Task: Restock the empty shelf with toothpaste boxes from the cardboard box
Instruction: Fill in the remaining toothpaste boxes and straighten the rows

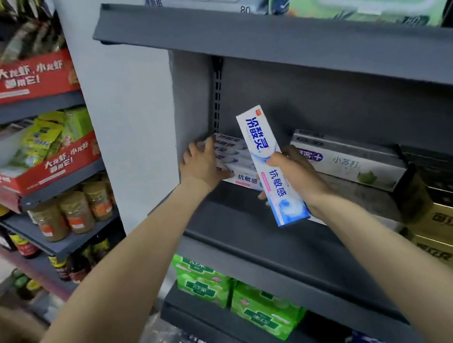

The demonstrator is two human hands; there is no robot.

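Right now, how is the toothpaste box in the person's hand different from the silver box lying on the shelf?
The white-and-blue toothpaste box is held up in the air by the right hand, standing nearly on end; the silver box lies flat on the shelf. The held box has big blue letters; the silver box has a purple label and a green leaf. Both are long, narrow cartons with printed writing.

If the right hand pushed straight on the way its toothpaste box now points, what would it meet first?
Probably the shelf's grey back panel: the toothpaste box in the right hand points up and inward, just right of the stacked boxes. Depth is unclear.
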